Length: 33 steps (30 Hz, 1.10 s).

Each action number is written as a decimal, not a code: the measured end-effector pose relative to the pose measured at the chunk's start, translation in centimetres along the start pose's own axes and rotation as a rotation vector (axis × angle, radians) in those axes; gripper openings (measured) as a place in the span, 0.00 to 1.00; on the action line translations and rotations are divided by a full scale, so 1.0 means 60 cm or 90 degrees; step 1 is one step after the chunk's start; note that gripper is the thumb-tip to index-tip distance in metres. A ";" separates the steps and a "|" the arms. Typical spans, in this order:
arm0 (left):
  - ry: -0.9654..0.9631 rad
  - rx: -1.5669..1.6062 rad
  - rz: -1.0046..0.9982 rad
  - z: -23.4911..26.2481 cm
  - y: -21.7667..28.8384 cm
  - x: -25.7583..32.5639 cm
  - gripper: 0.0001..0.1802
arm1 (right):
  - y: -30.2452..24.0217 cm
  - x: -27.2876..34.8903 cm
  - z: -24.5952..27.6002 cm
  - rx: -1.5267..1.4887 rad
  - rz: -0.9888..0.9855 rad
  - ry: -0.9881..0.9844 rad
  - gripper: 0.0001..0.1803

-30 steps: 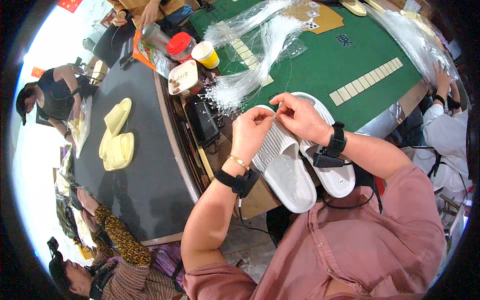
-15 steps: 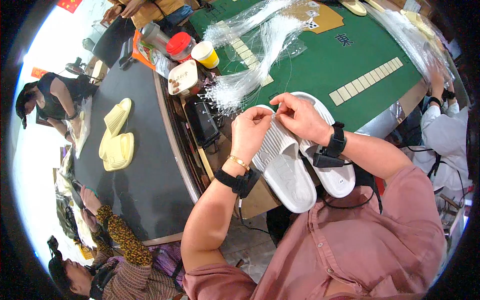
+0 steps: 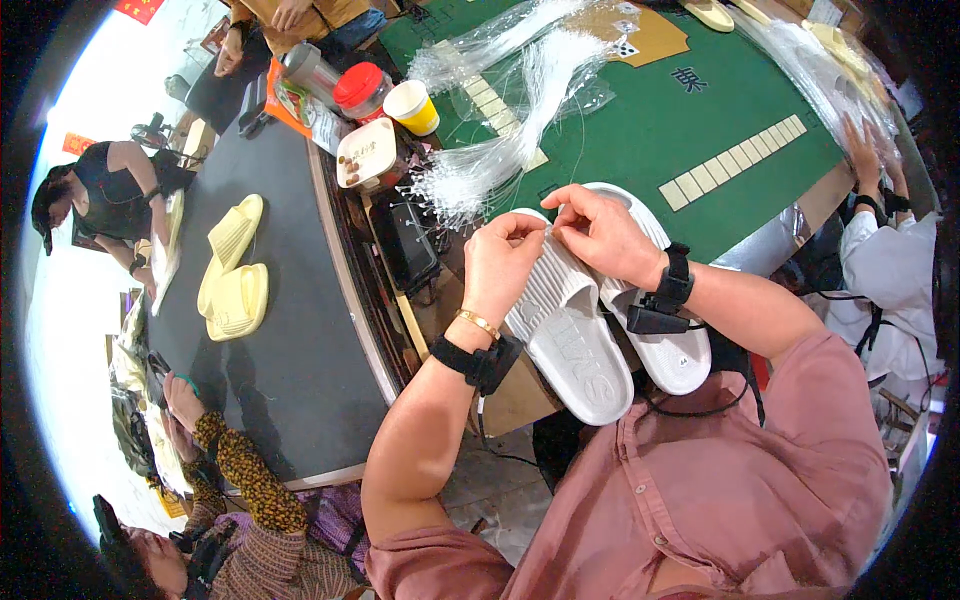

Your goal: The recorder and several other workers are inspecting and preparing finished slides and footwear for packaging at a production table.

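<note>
Hands: left hand (image 3: 503, 262) and right hand (image 3: 600, 232) meet over the toe end of a white slipper pair (image 3: 590, 320), fingertips pinched shut on something too fine to make out, likely a clear fastener strand.
Slippers: two white slippers, soles up, pressed side by side, hanging off the near edge of the green table (image 3: 700, 130) above the person's lap.
Supplies: bundle of clear plastic strands (image 3: 500, 150) fans out on the green table just beyond the hands.
Neighbours: yellow slipper pair (image 3: 232, 268) sits mid-way along the dark table (image 3: 290, 370) to the left; yellow cup (image 3: 413, 106) and red-lidded jar (image 3: 360, 90) crowd its far edge.
Risk: my guess, that pinch slips and the pair splits apart, since little table seems to support them; loose strands could snag a wrist.
</note>
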<state>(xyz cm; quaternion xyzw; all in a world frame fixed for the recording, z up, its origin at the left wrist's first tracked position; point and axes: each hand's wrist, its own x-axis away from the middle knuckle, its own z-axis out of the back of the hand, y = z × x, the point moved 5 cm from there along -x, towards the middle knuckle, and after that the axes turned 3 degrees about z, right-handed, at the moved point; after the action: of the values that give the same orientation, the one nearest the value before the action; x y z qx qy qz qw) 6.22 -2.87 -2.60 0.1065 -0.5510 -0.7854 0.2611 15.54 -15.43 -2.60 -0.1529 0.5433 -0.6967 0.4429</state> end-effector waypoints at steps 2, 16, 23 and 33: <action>-0.004 -0.005 -0.006 0.000 0.001 0.000 0.08 | -0.002 -0.001 0.000 -0.001 -0.001 0.001 0.15; 0.026 -0.090 -0.028 0.005 0.020 0.005 0.08 | -0.005 -0.005 -0.001 0.006 -0.019 -0.027 0.15; 0.007 -0.101 -0.053 0.002 0.030 0.009 0.06 | -0.009 -0.007 0.000 -0.002 -0.004 -0.009 0.15; 0.012 -0.123 -0.064 -0.001 0.036 0.014 0.07 | -0.008 -0.009 0.000 -0.021 -0.017 -0.020 0.16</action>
<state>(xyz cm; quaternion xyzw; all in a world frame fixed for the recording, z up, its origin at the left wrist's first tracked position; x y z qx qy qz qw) 6.17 -3.92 -0.51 0.1161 -0.4640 -0.8460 0.2357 15.64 -15.04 -2.05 -0.1783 0.5459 -0.6908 0.4393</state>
